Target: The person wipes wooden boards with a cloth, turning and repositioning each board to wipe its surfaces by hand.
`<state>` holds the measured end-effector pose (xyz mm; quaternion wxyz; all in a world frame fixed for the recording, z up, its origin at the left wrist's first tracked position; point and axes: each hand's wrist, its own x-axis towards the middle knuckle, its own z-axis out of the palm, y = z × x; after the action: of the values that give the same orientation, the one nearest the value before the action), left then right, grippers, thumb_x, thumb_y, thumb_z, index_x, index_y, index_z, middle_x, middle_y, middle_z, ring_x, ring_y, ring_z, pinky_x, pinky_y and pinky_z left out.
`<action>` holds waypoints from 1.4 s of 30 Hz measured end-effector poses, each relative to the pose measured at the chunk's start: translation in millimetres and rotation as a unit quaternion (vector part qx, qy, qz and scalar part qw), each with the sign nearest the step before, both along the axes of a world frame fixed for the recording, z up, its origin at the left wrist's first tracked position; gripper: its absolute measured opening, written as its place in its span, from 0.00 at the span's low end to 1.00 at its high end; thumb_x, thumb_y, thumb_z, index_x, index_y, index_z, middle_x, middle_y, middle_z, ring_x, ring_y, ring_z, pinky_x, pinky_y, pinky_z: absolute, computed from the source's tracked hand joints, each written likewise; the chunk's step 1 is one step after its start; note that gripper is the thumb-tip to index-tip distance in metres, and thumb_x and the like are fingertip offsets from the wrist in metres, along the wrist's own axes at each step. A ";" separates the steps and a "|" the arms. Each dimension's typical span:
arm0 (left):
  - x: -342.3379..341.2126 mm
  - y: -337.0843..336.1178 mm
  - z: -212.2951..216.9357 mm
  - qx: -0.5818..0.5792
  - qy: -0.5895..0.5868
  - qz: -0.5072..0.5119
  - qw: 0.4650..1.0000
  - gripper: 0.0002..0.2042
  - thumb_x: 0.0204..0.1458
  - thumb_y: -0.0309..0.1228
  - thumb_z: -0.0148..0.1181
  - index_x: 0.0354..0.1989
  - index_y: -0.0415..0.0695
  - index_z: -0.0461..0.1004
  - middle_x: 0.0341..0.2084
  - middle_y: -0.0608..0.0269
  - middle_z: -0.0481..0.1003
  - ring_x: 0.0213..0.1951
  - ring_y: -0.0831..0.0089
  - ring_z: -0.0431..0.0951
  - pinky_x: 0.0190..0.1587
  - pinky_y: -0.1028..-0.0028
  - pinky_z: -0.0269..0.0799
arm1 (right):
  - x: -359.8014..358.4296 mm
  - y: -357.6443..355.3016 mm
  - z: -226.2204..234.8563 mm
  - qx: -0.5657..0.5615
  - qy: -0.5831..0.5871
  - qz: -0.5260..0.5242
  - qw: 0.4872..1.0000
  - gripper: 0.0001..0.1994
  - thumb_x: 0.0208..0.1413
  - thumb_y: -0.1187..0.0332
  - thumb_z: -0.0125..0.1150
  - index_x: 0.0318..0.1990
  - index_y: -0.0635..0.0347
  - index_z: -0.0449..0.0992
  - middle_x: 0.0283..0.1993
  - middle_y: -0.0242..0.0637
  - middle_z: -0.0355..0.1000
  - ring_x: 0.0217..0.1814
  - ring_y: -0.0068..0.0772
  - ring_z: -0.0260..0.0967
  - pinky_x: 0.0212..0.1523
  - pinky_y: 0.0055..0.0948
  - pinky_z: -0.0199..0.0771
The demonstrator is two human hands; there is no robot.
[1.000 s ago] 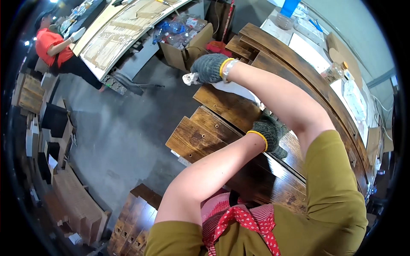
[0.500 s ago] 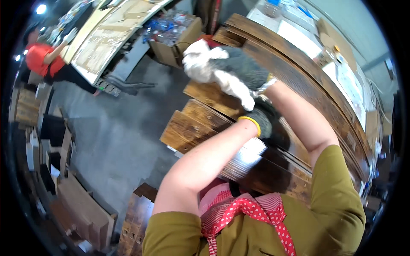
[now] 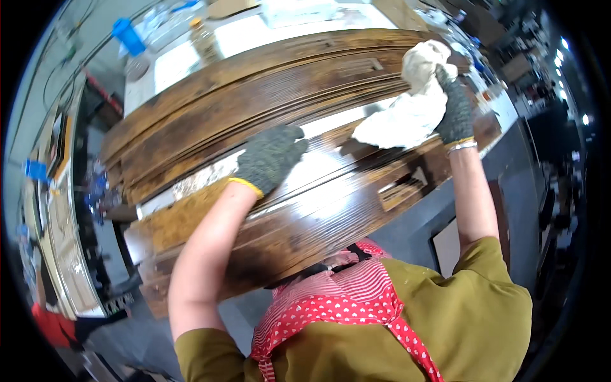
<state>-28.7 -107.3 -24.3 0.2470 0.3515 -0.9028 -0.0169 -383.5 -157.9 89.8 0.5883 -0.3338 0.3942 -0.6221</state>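
My right hand (image 3: 456,109), in a dark grey knit glove, grips a bunched white cloth (image 3: 402,121). The cloth hangs from the fingers over the right part of a brown-stained wooden board (image 3: 318,213). In a matching glove with a yellow cuff, my left hand (image 3: 270,158) lies palm down with its fingers stretched across the boards' upper faces. Glossy light reflects off the near board, which has a rectangular cut-out (image 3: 403,190) toward its right end. Behind it lie longer grooved wooden boards (image 3: 254,83), side by side.
Along the back of the worktable stand a blue-topped bottle (image 3: 129,38), a clear bottle with an orange cap (image 3: 205,41) and a clear plastic container (image 3: 298,11). Another workbench (image 3: 69,254) runs at the left, with a person in a red top (image 3: 54,326) beside it.
My view has swung right, toward the boards. My hands, formerly close together with the cloth at the boards' left end, are now apart; the right has carried the cloth to the right.
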 end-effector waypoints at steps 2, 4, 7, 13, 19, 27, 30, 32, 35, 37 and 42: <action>-74.0 -24.3 19.6 0.131 -0.020 0.025 0.991 0.21 0.55 0.50 0.50 0.45 0.46 0.73 0.45 0.52 0.74 0.47 0.53 0.73 0.50 0.59 0.68 | -79.1 3.9 -57.3 -0.155 0.445 -0.079 0.879 0.15 0.63 0.62 0.52 0.52 0.61 0.71 0.50 0.37 0.72 0.51 0.29 0.70 0.53 0.28 0.70; -119.1 -38.5 25.8 0.351 -0.101 0.121 0.923 0.23 0.51 0.53 0.53 0.38 0.43 0.74 0.39 0.49 0.75 0.42 0.50 0.74 0.47 0.56 0.68 | -56.0 32.0 -63.9 -0.159 0.477 -0.082 0.860 0.16 0.62 0.62 0.54 0.52 0.61 0.72 0.48 0.35 0.72 0.50 0.29 0.69 0.52 0.28 0.70; -126.3 -42.2 12.5 0.327 -0.062 0.125 0.935 0.17 0.48 0.45 0.58 0.30 0.41 0.74 0.30 0.46 0.74 0.38 0.48 0.74 0.41 0.55 0.67 | -69.6 62.0 -64.6 -0.201 0.651 -0.054 0.730 0.19 0.58 0.59 0.58 0.53 0.62 0.71 0.49 0.42 0.72 0.52 0.35 0.68 0.54 0.32 0.67; -141.8 -27.5 45.4 0.140 -0.021 0.181 0.973 0.15 0.46 0.36 0.64 0.39 0.42 0.73 0.34 0.50 0.73 0.39 0.51 0.73 0.43 0.58 0.69 | -122.7 63.5 -68.0 -0.071 0.395 -0.037 0.915 0.21 0.55 0.60 0.63 0.51 0.65 0.71 0.49 0.46 0.73 0.52 0.41 0.69 0.55 0.34 0.66; -186.8 -4.2 48.8 0.088 -0.176 0.093 0.976 0.10 0.47 0.36 0.62 0.33 0.44 0.72 0.30 0.50 0.72 0.36 0.50 0.73 0.39 0.56 0.68 | -158.1 47.5 -61.8 -0.068 0.378 -0.047 0.922 0.16 0.57 0.60 0.60 0.46 0.62 0.74 0.44 0.45 0.74 0.48 0.41 0.71 0.49 0.35 0.70; -139.7 -7.9 26.1 0.170 -0.121 0.153 0.966 0.33 0.44 0.49 0.65 0.55 0.39 0.68 0.48 0.44 0.71 0.48 0.50 0.72 0.52 0.58 0.68 | -164.7 18.3 -63.1 -0.085 0.345 0.013 0.935 0.19 0.57 0.59 0.59 0.49 0.64 0.73 0.47 0.47 0.73 0.51 0.44 0.69 0.53 0.37 0.67; -147.3 -8.4 27.8 0.253 -0.145 0.215 0.932 0.44 0.37 0.53 0.70 0.61 0.39 0.61 0.48 0.45 0.71 0.49 0.50 0.72 0.53 0.58 0.67 | -170.5 6.6 -85.5 -0.080 0.392 -0.002 0.917 0.20 0.56 0.58 0.60 0.49 0.64 0.73 0.48 0.48 0.72 0.52 0.45 0.69 0.53 0.36 0.67; -157.0 -7.5 34.9 0.244 -0.148 0.214 0.934 0.44 0.37 0.52 0.70 0.60 0.39 0.62 0.47 0.45 0.71 0.48 0.51 0.72 0.53 0.58 0.67 | -170.5 9.0 -87.5 -0.078 0.395 -0.002 0.915 0.20 0.56 0.58 0.60 0.49 0.64 0.72 0.48 0.48 0.72 0.51 0.45 0.69 0.53 0.36 0.67; -160.4 5.0 34.8 0.170 -0.122 0.241 0.948 0.41 0.35 0.49 0.73 0.58 0.43 0.65 0.44 0.49 0.71 0.49 0.52 0.71 0.53 0.57 0.65 | -165.9 12.9 -88.2 -0.056 0.372 -0.020 0.927 0.21 0.55 0.58 0.62 0.50 0.65 0.72 0.48 0.48 0.73 0.51 0.45 0.69 0.52 0.36 0.68; -163.9 13.5 49.1 0.182 -0.112 0.254 0.943 0.39 0.35 0.48 0.73 0.58 0.45 0.66 0.45 0.50 0.70 0.50 0.51 0.68 0.55 0.55 0.62 | -162.8 8.8 -86.9 -0.050 0.356 -0.043 0.932 0.21 0.54 0.61 0.63 0.50 0.65 0.72 0.49 0.47 0.73 0.51 0.45 0.69 0.52 0.37 0.68; -144.3 22.7 22.5 0.198 -0.152 0.203 0.947 0.43 0.38 0.53 0.70 0.61 0.41 0.62 0.52 0.43 0.68 0.56 0.48 0.65 0.60 0.54 0.58 | -160.0 1.4 -69.3 -0.172 0.420 -0.022 0.891 0.21 0.53 0.58 0.64 0.50 0.59 0.73 0.47 0.46 0.73 0.50 0.44 0.70 0.51 0.36 0.70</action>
<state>-172.9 -84.6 -1.8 0.0301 0.5680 -0.8174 -0.0912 -543.5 -156.4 20.5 0.2878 -0.6512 0.4987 -0.4944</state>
